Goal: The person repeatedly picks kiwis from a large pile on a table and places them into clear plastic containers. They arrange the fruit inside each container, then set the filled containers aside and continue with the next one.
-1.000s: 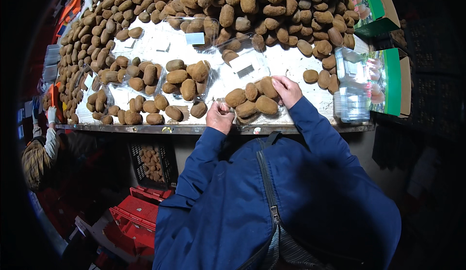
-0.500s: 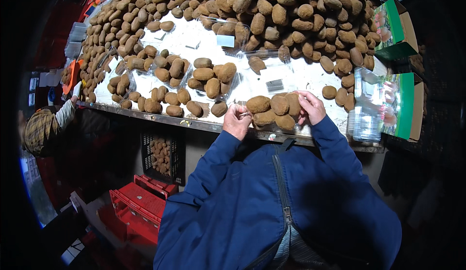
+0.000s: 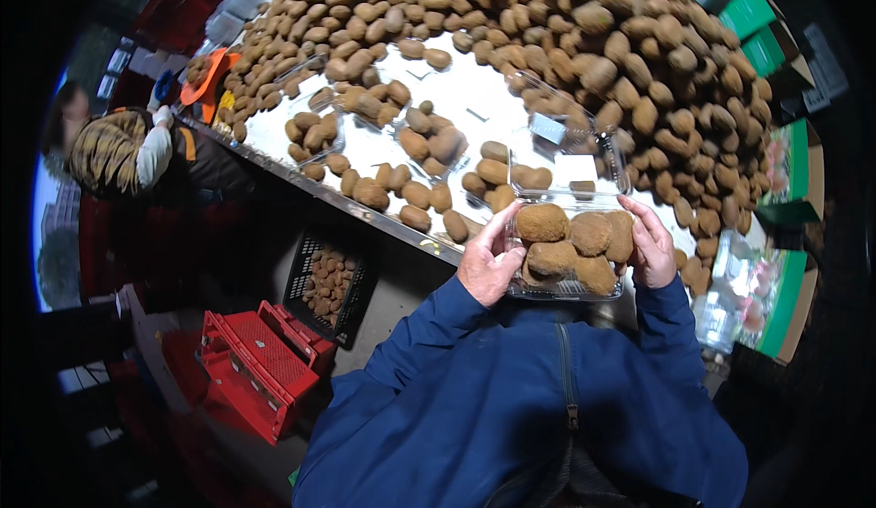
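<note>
Left hand (image 3: 489,263), half curled, has the left wall of a clear plastic box (image 3: 564,296), thumb toward the front! And across from it, the right hand (image 3: 651,249) bends its fingers round the right side, so both have hold of the same box. It's right at the near edge of the white table (image 3: 461,88), just in front of the body; whether it rests there or is lifted, I can't tell. Inside, at least five brown kiwifruit (image 3: 551,259) packed close together! Just beyond stands more clear plastic with a white label (image 3: 577,171); whether it joins the held box isn't clear. Off to the left, near the left hand, loose kiwifruit (image 3: 454,226) line the table edge, and what a heap (image 3: 662,61) across the back! Green-sided cartons (image 3: 792,303) stand at far right.
</note>
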Available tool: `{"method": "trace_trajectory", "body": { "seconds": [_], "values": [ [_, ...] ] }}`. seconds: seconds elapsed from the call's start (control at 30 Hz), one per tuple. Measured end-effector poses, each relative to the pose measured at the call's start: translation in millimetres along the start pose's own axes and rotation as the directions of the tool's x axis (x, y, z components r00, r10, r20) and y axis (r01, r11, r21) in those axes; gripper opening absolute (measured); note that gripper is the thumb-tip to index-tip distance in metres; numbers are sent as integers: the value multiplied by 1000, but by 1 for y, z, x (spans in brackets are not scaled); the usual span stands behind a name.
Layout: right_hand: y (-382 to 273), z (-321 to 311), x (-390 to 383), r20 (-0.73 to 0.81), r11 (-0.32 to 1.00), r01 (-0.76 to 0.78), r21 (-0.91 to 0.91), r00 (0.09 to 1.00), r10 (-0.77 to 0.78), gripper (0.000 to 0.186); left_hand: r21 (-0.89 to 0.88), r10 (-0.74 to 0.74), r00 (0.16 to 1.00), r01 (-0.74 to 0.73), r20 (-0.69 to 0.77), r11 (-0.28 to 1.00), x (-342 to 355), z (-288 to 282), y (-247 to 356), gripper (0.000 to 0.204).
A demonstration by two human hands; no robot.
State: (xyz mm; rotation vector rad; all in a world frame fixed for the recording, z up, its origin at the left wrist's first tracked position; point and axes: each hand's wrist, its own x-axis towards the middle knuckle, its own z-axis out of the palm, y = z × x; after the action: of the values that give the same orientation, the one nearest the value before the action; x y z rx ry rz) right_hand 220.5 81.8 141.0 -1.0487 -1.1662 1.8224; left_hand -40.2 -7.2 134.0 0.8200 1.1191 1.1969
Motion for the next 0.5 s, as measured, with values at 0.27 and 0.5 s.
{"method": "trace_trajectory", "body": {
  "seconds": [0.27, 0.5],
  "values": [
    [-23, 110, 89, 156, 997, 2, 73, 988, -13, 57, 50, 24, 996, -19, -89, 999, 10, -109, 74, 72],
    [4, 223, 204, 266, 982, -178, 63, 951, 156, 52, -26, 14, 973, -20, -230, 999, 26, -234, 110, 78]
  ]
}}
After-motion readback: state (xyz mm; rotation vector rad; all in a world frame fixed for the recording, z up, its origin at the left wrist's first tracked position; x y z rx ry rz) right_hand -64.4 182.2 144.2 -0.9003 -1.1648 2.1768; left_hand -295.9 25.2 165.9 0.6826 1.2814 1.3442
